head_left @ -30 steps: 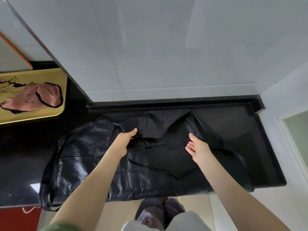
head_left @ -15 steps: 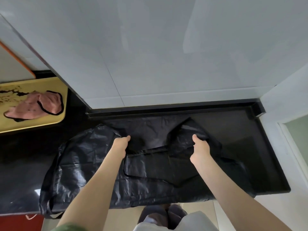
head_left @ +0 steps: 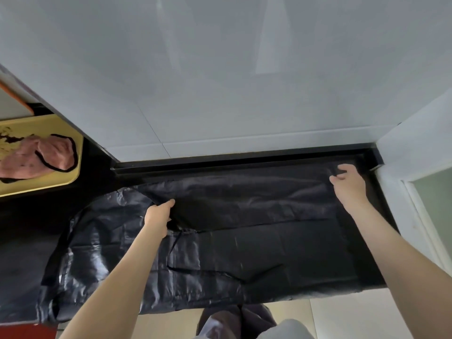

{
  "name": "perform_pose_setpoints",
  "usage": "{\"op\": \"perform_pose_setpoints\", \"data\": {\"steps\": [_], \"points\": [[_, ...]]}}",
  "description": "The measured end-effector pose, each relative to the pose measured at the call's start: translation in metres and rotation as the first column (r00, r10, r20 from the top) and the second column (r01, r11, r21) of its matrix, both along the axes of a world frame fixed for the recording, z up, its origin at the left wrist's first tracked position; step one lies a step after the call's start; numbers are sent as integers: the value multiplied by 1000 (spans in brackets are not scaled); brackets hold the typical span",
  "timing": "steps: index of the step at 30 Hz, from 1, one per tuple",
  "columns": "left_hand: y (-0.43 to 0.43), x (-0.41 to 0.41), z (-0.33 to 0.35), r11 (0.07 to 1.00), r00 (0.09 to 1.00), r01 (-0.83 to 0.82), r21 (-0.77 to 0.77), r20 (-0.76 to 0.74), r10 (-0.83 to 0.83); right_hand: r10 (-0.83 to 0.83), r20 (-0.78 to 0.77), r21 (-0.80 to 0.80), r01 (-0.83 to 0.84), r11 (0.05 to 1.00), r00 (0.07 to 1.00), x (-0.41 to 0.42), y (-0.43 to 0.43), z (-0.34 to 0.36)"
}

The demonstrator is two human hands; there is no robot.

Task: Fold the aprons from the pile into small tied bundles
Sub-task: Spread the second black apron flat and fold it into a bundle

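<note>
Seen from the head, the black apron (head_left: 244, 243) lies spread on the dark counter (head_left: 22, 223). Its long side runs left to right. The left hand (head_left: 157, 216) grips a folded edge near the middle. The right hand (head_left: 348, 183) is at the far right back corner, with its fingers bent around the cloth there. The apron stretches between both hands. The left hand is nearer the middle.

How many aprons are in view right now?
2. A black apron lies spread over the counter, its far edge gripped by the left hand and right hand. A pink apron sits bunched on the yellow tray, far left. More black ones may be hidden underneath.
</note>
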State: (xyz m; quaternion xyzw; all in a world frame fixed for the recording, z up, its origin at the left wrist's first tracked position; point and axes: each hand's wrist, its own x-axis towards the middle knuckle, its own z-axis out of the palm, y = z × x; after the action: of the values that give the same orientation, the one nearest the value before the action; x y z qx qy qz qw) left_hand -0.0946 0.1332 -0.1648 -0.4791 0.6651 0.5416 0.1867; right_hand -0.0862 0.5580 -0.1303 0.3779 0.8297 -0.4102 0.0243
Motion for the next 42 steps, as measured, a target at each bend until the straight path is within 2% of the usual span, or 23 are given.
{"op": "perform_pose_setpoints", "data": {"steps": [2, 4, 7, 8, 10, 11, 12, 13, 15, 16, 17, 23, 25, 27, 29, 31, 32, 34, 35, 36, 38, 40, 42], "points": [[3, 4, 0, 953, 983, 182, -244, 23, -182, 113, 36, 258, -119, 959, 993, 1, -12, -6], [6, 4, 2, 871, 948, 306, -385, 42, -315, 316, 69, 428, -315, 847, 946, 4, -33, -11], [9, 2, 6, 783, 919, 376, -496, 95, -382, 637, 87, 457, -598, 658, 766, 16, -70, -24], [10, 4, 5, 686, 892, 422, -593, 137, -431, 709, 138, 430, -687, 586, 691, 22, -81, -32], [12, 10, 1, 395, 795, 481, -782, 200, -572, 771, 306, 339, -821, 460, 558, 36, -97, -52], [15, 13, -1, 299, 729, 472, -829, 176, -662, 767, 377, 315, -851, 420, 518, 42, -101, -61], [20, 17, -3, 251, 634, 464, -850, 120, -764, 758, 417, 323, -861, 393, 502, 48, -103, -68], [25, 21, -6, 185, 500, 502, -845, 109, -859, 753, 429, 345, -861, 375, 500, 51, -104, -72], [32, 28, -16, -36, 190, 691, -722, 230, -954, 743, 458, 374, -864, 337, 488, 47, -101, -78], [32, 30, -23, -132, 78, 739, -661, 279, -957, 740, 472, 372, -869, 326, 480, 41, -98, -78], [29, 31, -30, -192, 22, 753, -629, 316, -948, 738, 486, 359, -877, 320, 468, 35, -96, -77], [22, -7, -40, -231, -28, 771, -593, 331, -943, 708, 557, 313, -900, 304, 434, 4, -98, -69], [20, -13, -41, -256, -45, 749, -611, 338, -940, 679, 577, 334, -890, 312, 454, 3, -102, -71], [20, -16, -41, -277, -48, 735, -619, 360, -932, 651, 551, 376, -852, 365, 522, 8, -109, -73], [21, -15, -40, -271, -42, 751, -602, 366, -930, 631, 438, 492, -758, 428, 640, 23, -118, -68], [24, -9, -39, -205, 16, 738, -643, 321, -947, 651, 305, 608, -668, 428, 695, 41, -125, -65], [24, -3, -37, -102, 94, 710, -697, 238, -967, 660, 275, 654, -639, 404, 699, 52, -127, -64], [25, 16, -27, 280, 341, 622, -732, -68, -938, 656, 282, 699, -618, 359, 700, 75, -130, -61], [24, 30, -20, 480, 467, 550, -684, -225, -855, 644, 283, 709, -608, 358, 710, 85, -131, -59], [24, 46, -13, 632, 567, 459, -624, -342, -749, 628, 277, 712, -594, 375, 728, 95, -130, -59], [20, 76, -3, 792, 699, 307, -528, -439, -564, 588, 259, 712, -563, 420, 766, 112, -128, -61], [13, 103, -1, 864, 795, 201, -461, -438, -419, 561, 241, 708, -539, 456, 792, 128, -127, -61], [4, 136, -1, 888, 845, 95, -450, -434, -311, 490, 195, 675, -479, 561, 850, 146, -130, -59]]}}
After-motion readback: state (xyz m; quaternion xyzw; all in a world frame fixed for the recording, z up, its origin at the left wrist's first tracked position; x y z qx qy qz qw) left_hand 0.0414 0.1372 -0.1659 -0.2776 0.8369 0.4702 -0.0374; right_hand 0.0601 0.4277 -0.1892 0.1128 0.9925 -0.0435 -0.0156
